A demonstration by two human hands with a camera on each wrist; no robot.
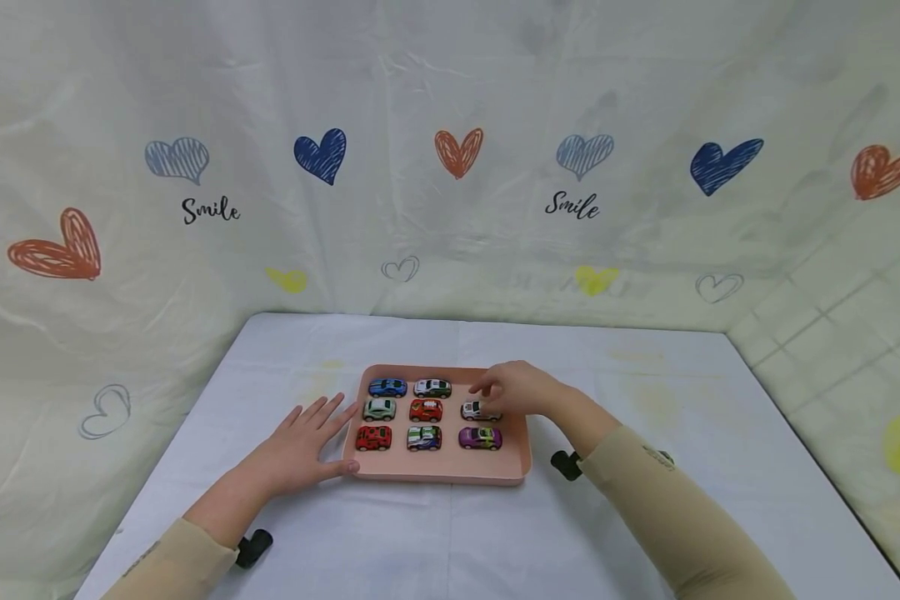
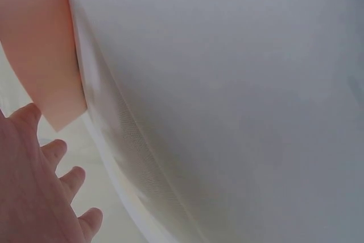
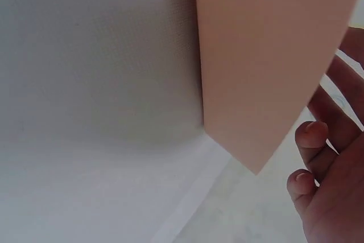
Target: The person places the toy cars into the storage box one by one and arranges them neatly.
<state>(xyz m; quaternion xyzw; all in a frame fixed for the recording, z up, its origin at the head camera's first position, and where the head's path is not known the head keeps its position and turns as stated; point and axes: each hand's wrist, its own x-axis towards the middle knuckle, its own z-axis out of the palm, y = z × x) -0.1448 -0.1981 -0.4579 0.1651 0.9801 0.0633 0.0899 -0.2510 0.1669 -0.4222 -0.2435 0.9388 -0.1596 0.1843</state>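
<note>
A pink tray (image 1: 435,468) lies on the table with several small toy cars in rows. My left hand (image 1: 303,446) is spread at the tray's left edge, thumb and index finger against its rim. In the left wrist view, its fingers stand apart beside the tray wall (image 2: 42,49). Over the tray's right side reaches my right hand (image 1: 521,389), fingers bent down just above a white toy car (image 1: 476,412), partly covering it. Whether they pinch a car cannot be made out. A purple toy car (image 1: 480,438) sits nearer. In the right wrist view, the tray wall (image 3: 267,55) hides some fingertips.
Also in the tray are a blue car (image 1: 387,387), a white-and-green car (image 1: 432,388), a pale green car (image 1: 378,409), an orange-red car (image 1: 426,410), a red car (image 1: 373,438) and a striped car (image 1: 424,438). A white cloth (image 1: 450,542) covers the table.
</note>
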